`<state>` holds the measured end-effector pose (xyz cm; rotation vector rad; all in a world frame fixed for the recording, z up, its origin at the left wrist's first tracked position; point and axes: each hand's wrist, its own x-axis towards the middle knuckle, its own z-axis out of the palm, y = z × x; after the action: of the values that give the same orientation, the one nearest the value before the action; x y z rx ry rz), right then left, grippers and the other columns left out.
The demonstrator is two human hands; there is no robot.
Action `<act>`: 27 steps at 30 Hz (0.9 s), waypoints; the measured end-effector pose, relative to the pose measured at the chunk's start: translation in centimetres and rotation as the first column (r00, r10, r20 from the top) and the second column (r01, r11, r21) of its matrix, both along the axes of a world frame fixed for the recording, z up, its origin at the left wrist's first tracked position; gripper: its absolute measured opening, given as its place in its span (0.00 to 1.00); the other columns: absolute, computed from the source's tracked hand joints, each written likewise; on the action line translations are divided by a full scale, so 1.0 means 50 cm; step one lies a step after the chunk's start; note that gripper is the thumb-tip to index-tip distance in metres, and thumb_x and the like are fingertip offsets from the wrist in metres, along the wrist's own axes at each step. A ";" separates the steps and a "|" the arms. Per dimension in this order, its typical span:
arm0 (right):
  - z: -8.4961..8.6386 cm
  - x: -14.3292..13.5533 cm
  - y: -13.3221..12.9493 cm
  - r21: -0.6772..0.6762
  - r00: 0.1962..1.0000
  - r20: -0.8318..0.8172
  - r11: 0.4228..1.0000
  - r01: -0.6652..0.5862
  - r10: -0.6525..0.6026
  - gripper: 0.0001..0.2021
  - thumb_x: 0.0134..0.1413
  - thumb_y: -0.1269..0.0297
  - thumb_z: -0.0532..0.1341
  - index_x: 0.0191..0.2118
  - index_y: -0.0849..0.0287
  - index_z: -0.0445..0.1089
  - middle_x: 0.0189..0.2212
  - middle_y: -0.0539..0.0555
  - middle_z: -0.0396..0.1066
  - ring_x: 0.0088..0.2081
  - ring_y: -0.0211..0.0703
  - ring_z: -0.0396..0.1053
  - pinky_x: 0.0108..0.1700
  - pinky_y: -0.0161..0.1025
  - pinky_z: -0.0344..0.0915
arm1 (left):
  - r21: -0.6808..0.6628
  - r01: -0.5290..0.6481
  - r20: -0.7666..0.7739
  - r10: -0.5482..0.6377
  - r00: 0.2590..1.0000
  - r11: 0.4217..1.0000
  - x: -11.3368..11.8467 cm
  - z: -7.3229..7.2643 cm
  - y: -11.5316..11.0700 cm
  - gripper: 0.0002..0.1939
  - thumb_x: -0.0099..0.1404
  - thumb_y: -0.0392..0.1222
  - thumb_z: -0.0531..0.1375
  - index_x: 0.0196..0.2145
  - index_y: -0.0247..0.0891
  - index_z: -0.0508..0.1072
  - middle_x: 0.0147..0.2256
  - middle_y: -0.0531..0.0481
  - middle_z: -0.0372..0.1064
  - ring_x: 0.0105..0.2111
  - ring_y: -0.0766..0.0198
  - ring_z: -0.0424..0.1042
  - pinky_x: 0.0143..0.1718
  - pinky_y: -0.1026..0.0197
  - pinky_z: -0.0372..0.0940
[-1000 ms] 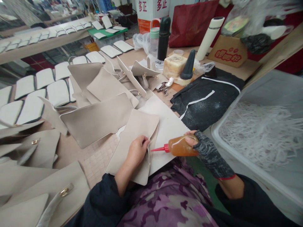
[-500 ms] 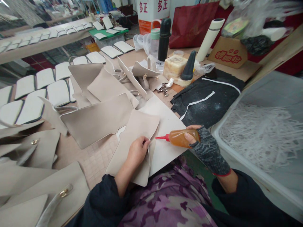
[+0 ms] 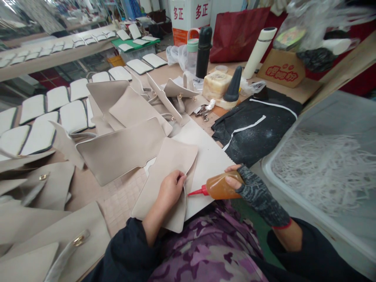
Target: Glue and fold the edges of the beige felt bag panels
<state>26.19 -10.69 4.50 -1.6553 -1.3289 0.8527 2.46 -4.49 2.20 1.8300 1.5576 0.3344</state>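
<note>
My left hand [image 3: 173,187] pinches the edge of a beige leather panel [image 3: 158,176], fingers closed on it near a seam along its right side. In a grey fingerless glove, my right hand [image 3: 246,186] is wrapped round a squeeze bottle of amber glue [image 3: 221,185]. The bottle lies tilted, its red nozzle pointing left, with the tip right beside the panel's edge and below my left fingertips. Beneath the panel is a pale flat board [image 3: 202,156]. Another folded beige panel [image 3: 123,150] lies just behind.
Beige bag parts [image 3: 53,184] with gold fittings crowd the left. White padded pieces [image 3: 73,115] stand in rows farther back. A yellowish block [image 3: 216,84], a black flask [image 3: 203,53] and black cloth [image 3: 252,125] lie beyond. A bin of white strips [image 3: 320,172] is at right.
My right hand has brought the glue bottle down and slightly left, so the nozzle tip sits lower along the panel's edge. My left hand keeps its hold in nearly the same place.
</note>
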 end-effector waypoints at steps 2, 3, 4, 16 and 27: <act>-0.004 0.008 0.006 -0.091 0.983 -0.180 0.996 0.013 -0.029 0.15 0.48 0.52 0.60 0.37 0.56 0.67 0.35 0.54 0.70 0.38 0.50 0.68 0.41 0.45 0.66 | 0.001 0.013 -0.005 -0.013 1.000 1.000 -0.001 0.002 0.000 0.10 0.63 0.42 0.51 0.31 0.38 0.70 0.26 0.53 0.67 0.29 0.64 0.66 0.32 0.64 0.58; -0.008 0.013 0.011 -0.141 0.946 -0.314 0.989 0.039 -0.082 0.14 0.47 0.53 0.61 0.37 0.56 0.67 0.35 0.53 0.70 0.37 0.49 0.69 0.38 0.44 0.67 | 0.008 0.026 -0.007 -0.026 1.000 1.000 -0.002 0.003 0.000 0.10 0.64 0.42 0.51 0.32 0.38 0.71 0.28 0.51 0.69 0.30 0.64 0.67 0.33 0.64 0.59; -0.012 0.019 0.017 -0.191 0.877 -0.456 0.979 0.068 -0.149 0.14 0.47 0.53 0.61 0.38 0.55 0.67 0.34 0.52 0.71 0.35 0.49 0.69 0.34 0.43 0.67 | 0.019 0.048 -0.008 -0.048 0.999 0.999 -0.003 0.003 -0.001 0.11 0.64 0.42 0.50 0.33 0.37 0.72 0.30 0.50 0.70 0.32 0.63 0.68 0.35 0.63 0.60; -0.065 -0.016 0.139 -0.204 -0.014 -0.978 0.960 -0.190 -0.210 0.17 0.44 0.60 0.54 0.42 0.57 0.68 0.36 0.55 0.71 0.35 0.42 0.68 0.25 0.34 0.66 | 0.265 0.422 -0.291 -0.345 0.892 0.867 -0.035 0.075 -0.040 0.14 0.63 0.33 0.52 0.44 0.39 0.72 0.46 0.43 0.69 0.45 0.57 0.67 0.48 0.54 0.62; -0.087 -0.048 0.141 -0.242 0.215 -0.955 0.958 -0.153 -0.206 0.16 0.44 0.53 0.58 0.37 0.57 0.70 0.33 0.55 0.74 0.35 0.48 0.72 0.35 0.47 0.71 | 0.215 0.027 -0.597 0.109 0.794 0.976 -0.075 0.098 -0.041 0.39 0.59 0.43 0.59 0.62 0.25 0.45 0.46 0.34 0.67 0.43 0.50 0.71 0.37 0.57 0.67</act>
<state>23.77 -3.65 0.14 -0.8505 -0.2019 1.7471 -1.28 -6.53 7.10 2.2124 2.0586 -0.0989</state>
